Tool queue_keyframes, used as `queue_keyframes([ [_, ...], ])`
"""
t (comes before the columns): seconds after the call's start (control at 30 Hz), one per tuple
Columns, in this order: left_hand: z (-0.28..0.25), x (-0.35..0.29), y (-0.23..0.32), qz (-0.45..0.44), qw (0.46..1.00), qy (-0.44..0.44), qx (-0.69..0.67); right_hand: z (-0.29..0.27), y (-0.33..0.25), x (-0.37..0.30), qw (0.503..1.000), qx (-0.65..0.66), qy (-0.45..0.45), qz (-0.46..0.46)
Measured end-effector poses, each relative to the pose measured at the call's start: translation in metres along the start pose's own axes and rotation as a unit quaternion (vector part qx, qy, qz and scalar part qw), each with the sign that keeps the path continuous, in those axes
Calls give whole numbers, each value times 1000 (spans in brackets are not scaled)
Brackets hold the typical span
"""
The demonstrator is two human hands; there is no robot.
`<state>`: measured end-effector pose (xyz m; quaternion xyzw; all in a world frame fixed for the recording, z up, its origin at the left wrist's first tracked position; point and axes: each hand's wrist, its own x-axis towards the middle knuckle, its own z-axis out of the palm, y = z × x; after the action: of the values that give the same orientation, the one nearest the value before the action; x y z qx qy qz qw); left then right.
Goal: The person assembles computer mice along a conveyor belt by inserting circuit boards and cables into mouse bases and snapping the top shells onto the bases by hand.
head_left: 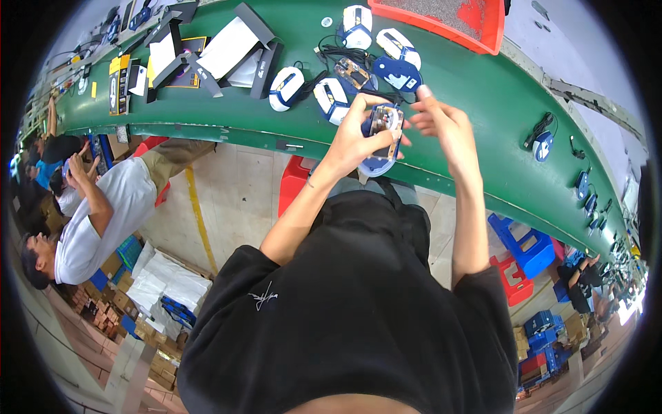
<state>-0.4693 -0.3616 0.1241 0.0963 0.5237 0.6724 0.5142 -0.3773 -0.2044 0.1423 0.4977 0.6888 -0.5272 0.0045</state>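
My left hand is closed round an opened computer mouse, its circuit board and inner parts showing. Just to the right, my right hand is raised with its fingers apart, and I see nothing in it. A rounded pale-blue piece shows below the held mouse; I cannot tell whether it is joined to it. Beyond my hands lie white-and-blue mice, a blue mouse turned underside up, and another opened mouse among black cables.
A red tray of small grains stands at the far edge of the green table. Open black boxes lie to the left, and more corded mice to the right. Another person is at the left; blue and red stools stand at the right.
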Motion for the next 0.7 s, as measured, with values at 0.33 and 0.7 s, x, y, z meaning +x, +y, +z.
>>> queue_keyframes([
  [0.33, -12, -26, 8, -64, 996, -41, -46, 17, 4, 13, 867, 337, -338, 141],
  [0.7, -22, -36, 14, -60, 997, -33, -45, 20, -20, -15, 950, 194, -243, -22],
])
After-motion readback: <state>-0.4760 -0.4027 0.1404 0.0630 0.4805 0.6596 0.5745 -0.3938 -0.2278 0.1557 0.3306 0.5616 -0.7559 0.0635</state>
